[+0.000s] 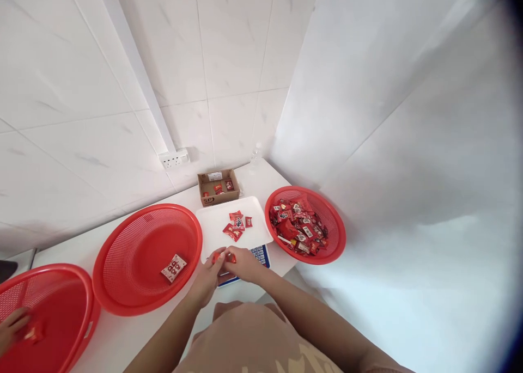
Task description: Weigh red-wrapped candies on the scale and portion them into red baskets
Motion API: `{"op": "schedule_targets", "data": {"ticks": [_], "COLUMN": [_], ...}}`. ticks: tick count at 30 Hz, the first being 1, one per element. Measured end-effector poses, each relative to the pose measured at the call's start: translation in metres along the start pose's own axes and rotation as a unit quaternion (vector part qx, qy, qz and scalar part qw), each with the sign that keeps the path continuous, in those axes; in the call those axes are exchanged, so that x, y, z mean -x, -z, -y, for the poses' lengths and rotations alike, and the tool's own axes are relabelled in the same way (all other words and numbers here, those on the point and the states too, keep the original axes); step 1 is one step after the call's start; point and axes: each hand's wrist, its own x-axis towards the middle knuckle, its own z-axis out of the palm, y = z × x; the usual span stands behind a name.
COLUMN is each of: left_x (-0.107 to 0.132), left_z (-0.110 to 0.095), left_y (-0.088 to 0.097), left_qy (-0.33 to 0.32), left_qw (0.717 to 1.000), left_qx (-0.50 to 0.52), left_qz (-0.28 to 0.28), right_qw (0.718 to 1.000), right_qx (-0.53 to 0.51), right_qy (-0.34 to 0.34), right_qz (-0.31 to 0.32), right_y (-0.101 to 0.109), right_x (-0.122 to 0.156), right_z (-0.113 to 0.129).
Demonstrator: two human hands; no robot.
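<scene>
Both hands are being held together at the lower centre of the frame, with red wrapping (231, 257) being pinched in the fingers of the left hand (206, 280) and the right hand (243, 263); whether 1 packet or 2 are being gripped is being hidden by the fingers. Judging by the pose, small packets are being handled or looked over at close range, just in front of a white tray (210, 228) and partly over a blue keypad (259, 253). About 4 loose packets (232, 231) are being borne by the tray at the centre. Right of centre, a heap of packets (300, 226) is being held in a red basket (339, 237), while 1 pale packet (174, 268) is being held in a wider basket (122, 253) left of centre. At the lower left edge, a co-worker's hand (14, 326) is being blurred over another basket (75, 277). For the next move, a steady pinch and a clean parting of the fingers are probably being called for, so that nothing is being dropped on the keys.
</scene>
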Motion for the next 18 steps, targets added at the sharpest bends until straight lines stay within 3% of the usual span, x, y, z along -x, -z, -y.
{"op": "schedule_targets", "data": {"ticks": [2, 4, 9, 13, 18], "left_x": [-0.003, -0.005, -0.005, 0.004, 0.013], "left_z": [0.0, -0.003, -0.017, -0.02, -0.009], "left_y": [0.0, 0.009, 0.06, 0.091, 0.084], "left_qy": [0.015, 0.019, 0.023, 0.011, 0.015], "left_qw": [0.996, 0.993, 0.968, 0.958, 0.961], "left_qx": [0.084, 0.105, 0.175, 0.203, 0.204], "left_qz": [-0.006, -0.057, -0.176, -0.205, -0.188], "right_qw": [1.0, 0.999, 0.959, 0.92, 0.894], "right_qx": [-0.017, -0.027, -0.178, -0.263, -0.349], "right_qy": [0.009, -0.028, -0.212, -0.276, -0.264], "right_qz": [0.007, -0.019, -0.065, -0.087, -0.094], "right_y": [-0.006, -0.006, 0.001, 0.001, -0.011], "right_x": [0.004, 0.007, 0.019, 0.025, 0.015], "right_z": [0.002, -0.005, -0.034, -0.041, -0.027]}}
